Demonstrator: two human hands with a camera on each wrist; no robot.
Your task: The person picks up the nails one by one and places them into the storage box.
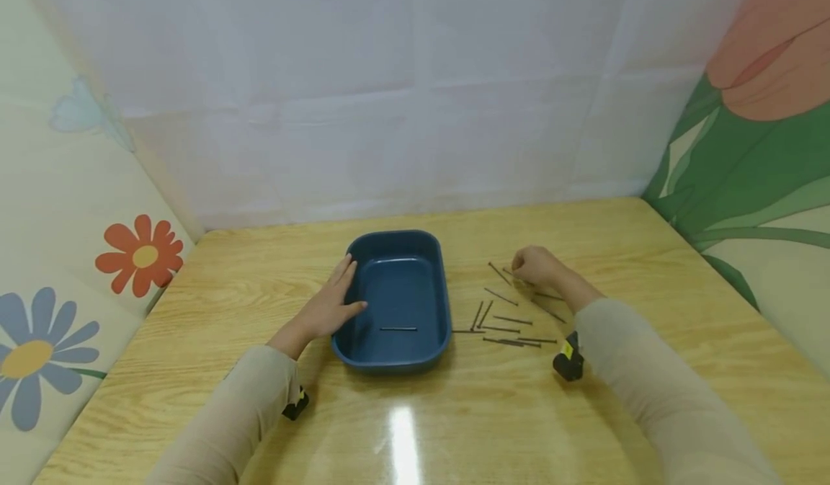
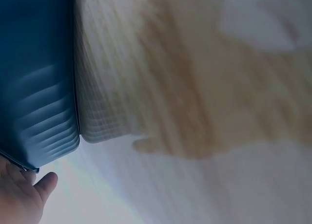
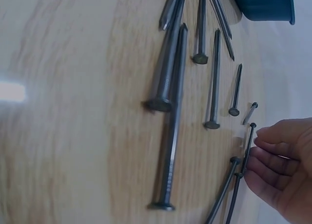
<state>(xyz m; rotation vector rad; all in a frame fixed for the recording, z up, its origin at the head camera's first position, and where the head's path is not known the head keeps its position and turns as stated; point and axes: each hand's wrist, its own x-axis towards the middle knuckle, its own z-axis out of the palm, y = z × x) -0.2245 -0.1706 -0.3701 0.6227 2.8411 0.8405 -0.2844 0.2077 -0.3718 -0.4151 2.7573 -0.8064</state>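
The left hand [image 1: 327, 308], straight-fingered, rests on the blue rectangular tray [image 1: 402, 283]; beside it, the right hand [image 1: 538, 265] curls at slim dark metal nails [image 1: 512, 320] (its hold, one cannot tell); their crowding may cause fumbling.

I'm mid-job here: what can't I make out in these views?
- Head view: the right hand hides its own fingertips, so a grip on the nearest nail isn't certain.
- Head view: front overlapping nails, too small for a sure count.
- Right wrist view: two nails' far ends, cut off by the bottom edge.
- Left wrist view: left hand and blue tray, cut off by the left edge.
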